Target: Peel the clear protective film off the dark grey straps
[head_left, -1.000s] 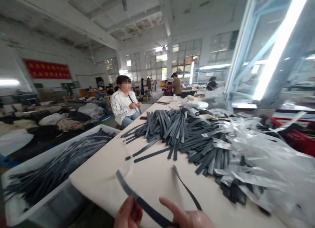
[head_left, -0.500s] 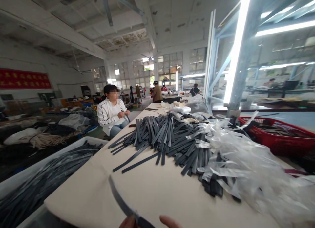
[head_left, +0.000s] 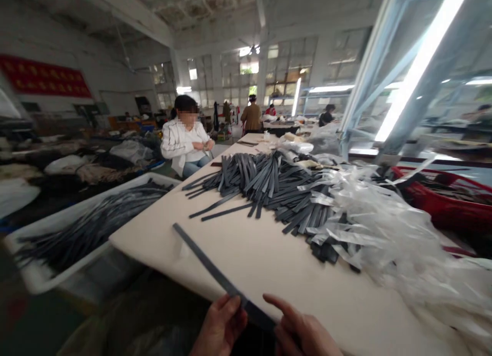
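A long dark grey strip (head_left: 205, 261) runs from over the pale tabletop (head_left: 154, 238) down to my hands at the near edge. My left hand (head_left: 221, 325) pinches it between thumb and fingers. Farther along, my right hand (head_left: 305, 333) is closed on the strip's near end, its index finger stretched out. The lower part of that grip is hidden. Beyond my hands lies a heap of similar grey strips (head_left: 265, 184), with two loose ones at its left side.
Crumpled clear plastic (head_left: 388, 238) covers the table's right side, beside a red basket (head_left: 430, 197). At left stands a white bin (head_left: 73, 271) full of strips. A seated person (head_left: 188, 140) works across the table's left edge. A bright tube light (head_left: 423, 63) slants at upper right.
The view has tilted down, so both hands now show more fully. The strip, curved and blurred before, lies straighter, and my right hand has come onto its near end.
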{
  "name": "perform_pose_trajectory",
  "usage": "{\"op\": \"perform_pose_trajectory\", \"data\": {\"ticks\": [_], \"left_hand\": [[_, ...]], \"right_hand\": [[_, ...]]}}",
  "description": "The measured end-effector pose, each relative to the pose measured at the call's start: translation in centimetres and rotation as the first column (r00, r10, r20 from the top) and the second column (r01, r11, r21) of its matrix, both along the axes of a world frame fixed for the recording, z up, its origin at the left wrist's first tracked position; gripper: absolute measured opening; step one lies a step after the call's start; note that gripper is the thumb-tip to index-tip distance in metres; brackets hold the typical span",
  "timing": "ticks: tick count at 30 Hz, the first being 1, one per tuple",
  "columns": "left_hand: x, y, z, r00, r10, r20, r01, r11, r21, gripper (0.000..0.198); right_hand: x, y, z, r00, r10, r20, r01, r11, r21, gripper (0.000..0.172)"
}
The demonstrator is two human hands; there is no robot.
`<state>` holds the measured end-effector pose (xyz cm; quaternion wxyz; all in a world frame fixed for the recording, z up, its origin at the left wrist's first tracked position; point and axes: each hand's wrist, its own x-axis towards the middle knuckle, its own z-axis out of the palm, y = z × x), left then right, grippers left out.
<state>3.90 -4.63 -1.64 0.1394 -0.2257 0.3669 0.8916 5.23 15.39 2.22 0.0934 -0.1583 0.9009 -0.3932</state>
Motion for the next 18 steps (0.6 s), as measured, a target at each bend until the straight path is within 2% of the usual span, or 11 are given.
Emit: {"op": "perform_pose_trajectory", "data": {"ticks": [3, 4, 8, 11, 15, 18], "left_hand": [[1.6, 1.5, 0.6, 0.991, -0.123, -0.055, 0.127, 0.989, 0.078, 0.032], [1.7, 1.6, 0.9, 0.989, -0.129, -0.076, 0.135, 0.987, 0.082, 0.03], [1.0, 0.6, 1.8, 0.997, 0.005, -0.075, -0.001, 0.998, 0.063, 0.032], [1.0, 0.2, 1.7, 0.996, -0.007, -0.086, 0.013, 0.998, 0.061, 0.033], [1.5, 0.9, 1.4, 0.982, -0.094, -0.164, 0.106, 0.992, 0.068, 0.028], [1.1, 0.1, 1.6, 0.965, -0.015, -0.263, 0.005, 0.999, -0.037, 0.026]], "right_hand": [[0.6, -1.2, 1.2, 0.994, -0.039, 0.099, 0.047, 0.995, -0.082, 0.053], [0.9, -1.2, 1.3, 0.989, -0.041, 0.143, 0.057, 0.992, -0.112, 0.054], [2.0, 0.8, 0.8, 0.954, 0.007, 0.299, 0.051, 0.981, -0.187, 0.059], [2.4, 1.7, 0.0, 0.952, -0.016, 0.306, 0.078, 0.978, -0.192, 0.058], [1.5, 0.0, -0.1, 0.961, -0.01, 0.276, 0.068, 0.978, -0.199, 0.059], [0.8, -1.3, 0.4, 0.954, -0.001, 0.299, 0.07, 0.973, -0.22, 0.056]]}}
